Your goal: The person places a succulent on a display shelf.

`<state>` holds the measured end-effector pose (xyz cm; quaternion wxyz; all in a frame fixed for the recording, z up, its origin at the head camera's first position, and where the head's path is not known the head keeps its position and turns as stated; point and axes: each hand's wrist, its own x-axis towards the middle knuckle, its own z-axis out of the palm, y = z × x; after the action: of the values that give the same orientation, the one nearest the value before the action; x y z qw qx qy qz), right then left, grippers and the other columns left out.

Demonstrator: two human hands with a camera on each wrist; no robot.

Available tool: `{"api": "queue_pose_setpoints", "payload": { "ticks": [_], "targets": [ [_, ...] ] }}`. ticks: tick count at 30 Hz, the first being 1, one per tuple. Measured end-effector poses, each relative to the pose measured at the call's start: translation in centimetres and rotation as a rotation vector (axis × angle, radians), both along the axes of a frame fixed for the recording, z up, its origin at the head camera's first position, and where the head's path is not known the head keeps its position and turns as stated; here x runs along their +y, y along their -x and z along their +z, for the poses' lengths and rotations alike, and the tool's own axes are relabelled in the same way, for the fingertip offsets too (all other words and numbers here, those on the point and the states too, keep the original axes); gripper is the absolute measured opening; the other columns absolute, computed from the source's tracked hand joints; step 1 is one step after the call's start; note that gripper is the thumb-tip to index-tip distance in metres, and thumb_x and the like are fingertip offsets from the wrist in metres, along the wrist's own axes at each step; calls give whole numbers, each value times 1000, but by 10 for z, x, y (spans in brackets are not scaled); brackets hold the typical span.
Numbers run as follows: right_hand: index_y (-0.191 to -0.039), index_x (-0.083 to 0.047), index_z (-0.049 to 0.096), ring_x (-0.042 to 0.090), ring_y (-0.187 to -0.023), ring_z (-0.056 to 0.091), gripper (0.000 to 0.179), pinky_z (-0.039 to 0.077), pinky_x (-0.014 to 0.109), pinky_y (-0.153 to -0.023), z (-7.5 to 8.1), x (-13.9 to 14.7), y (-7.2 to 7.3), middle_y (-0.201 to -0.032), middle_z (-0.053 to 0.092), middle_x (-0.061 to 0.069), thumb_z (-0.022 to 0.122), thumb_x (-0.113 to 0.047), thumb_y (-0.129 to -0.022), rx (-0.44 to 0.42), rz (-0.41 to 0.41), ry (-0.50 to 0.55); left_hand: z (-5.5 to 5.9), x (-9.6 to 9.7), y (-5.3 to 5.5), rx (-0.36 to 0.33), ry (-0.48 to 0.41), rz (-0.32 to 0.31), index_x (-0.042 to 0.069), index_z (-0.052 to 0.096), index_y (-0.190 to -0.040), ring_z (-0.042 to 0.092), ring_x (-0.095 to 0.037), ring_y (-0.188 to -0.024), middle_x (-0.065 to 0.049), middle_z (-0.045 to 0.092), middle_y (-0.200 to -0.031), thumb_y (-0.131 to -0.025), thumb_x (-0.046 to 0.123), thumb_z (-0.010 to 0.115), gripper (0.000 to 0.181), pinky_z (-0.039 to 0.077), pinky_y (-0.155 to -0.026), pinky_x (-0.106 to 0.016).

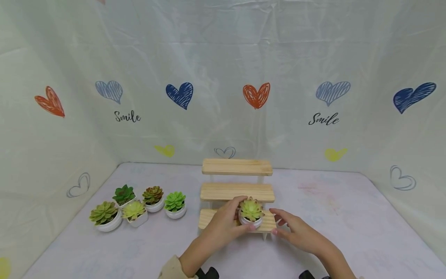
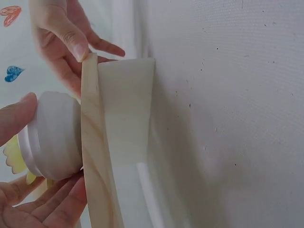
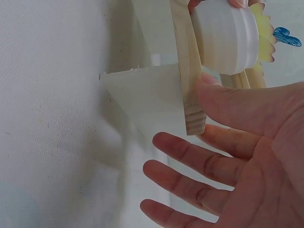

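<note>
A small succulent with pointed yellow-green leaves [image 1: 251,209] sits in a round white pot [image 2: 57,135] on the lowest board [image 1: 207,218] of a three-step wooden stand. My left hand [image 1: 226,224] holds this pot from the left, thumb at its front and fingers round behind. In the left wrist view, the pot's base is right at the board's surface. My right hand [image 1: 296,234] is at the right end of the same board. Its thumb [image 3: 213,97] touches the board's edge near the corner, and the other fingers reach past the end, spread and fairly straight.
Left of the stand are several potted succulents: a dark green one [image 1: 123,194], a brownish one [image 1: 152,195], a bright green one [image 1: 175,201] and others. The middle board [image 1: 237,192] and top board [image 1: 237,166] rise behind. A heart-printed curtain [image 1: 216,58] encloses the table.
</note>
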<state>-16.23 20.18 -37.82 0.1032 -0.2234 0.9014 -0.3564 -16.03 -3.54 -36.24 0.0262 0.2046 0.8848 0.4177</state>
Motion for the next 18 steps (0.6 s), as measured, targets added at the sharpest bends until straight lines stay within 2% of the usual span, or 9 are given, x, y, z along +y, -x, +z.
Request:
{"api": "queue_pose_setpoints", "payload": {
  "ticks": [3,10,14,18],
  "targets": [
    [-135,5,40,25,-100,55,63,47,39,-77,0,0,0,-111,57,10,60,-34,-89,4,3,-3,0,-1,0,7,-3,-8,14,39,-138,48,-26,-125,-10,48,-137,-77,42,72,75,42,-101,-46],
    [-134,6,40,24,-99,55,65,48,33,-76,-2,-4,0,-112,57,9,60,-36,-89,11,16,-7,2,-5,-2,-23,-16,-9,13,40,-137,51,-25,-122,-12,50,-136,-77,39,72,73,44,-99,-43],
    [-134,6,40,25,-99,55,65,49,35,-77,-1,-3,-1,-111,57,9,60,-36,-89,26,24,-16,2,-3,-3,0,-7,-23,12,40,-136,55,-23,-117,-12,53,-132,-77,39,72,72,48,-95,-37],
    [-133,6,41,25,-99,56,64,49,36,-76,1,0,-1,-111,58,9,60,-36,-89,41,19,-29,4,1,-2,37,27,-31,12,41,-135,56,-22,-115,-11,56,-128,-77,39,72,71,48,-94,-38]
  ]
}}
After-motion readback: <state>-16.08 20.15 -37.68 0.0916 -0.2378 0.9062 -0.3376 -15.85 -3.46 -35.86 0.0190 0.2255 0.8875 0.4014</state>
